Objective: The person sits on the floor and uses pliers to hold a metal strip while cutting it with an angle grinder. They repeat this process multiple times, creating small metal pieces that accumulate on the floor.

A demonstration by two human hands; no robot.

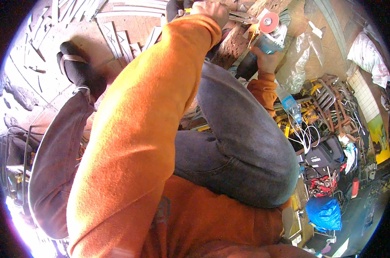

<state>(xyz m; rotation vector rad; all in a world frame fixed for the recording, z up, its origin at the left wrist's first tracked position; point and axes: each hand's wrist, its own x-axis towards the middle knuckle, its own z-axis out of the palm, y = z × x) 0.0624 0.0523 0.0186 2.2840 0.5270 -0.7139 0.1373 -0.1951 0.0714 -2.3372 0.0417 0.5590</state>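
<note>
My left hand (214, 12), at the top of the view, is closed around what look like metal pliers (244, 17), with a bit of yellow showing on its other side. The jaws point right, toward a red disc (269, 22). That disc belongs to an angle grinder (268, 43) with a blue-grey body, gripped from below by my right hand (266, 60). Orange sparks (252, 38) show just left of the disc. What the pliers hold is too small to make out. Beneath them lies a worn wooden block (231, 47) with holes in it.
Metal strips (117, 41) lie scattered over the floor at upper left, near my sandalled foot (76, 64). On the right are a clear plastic bag (302, 60), a bottle (292, 107), a white cable (306, 137), piled metal frames (332, 99), a black case (320, 157) and a blue bag (324, 213).
</note>
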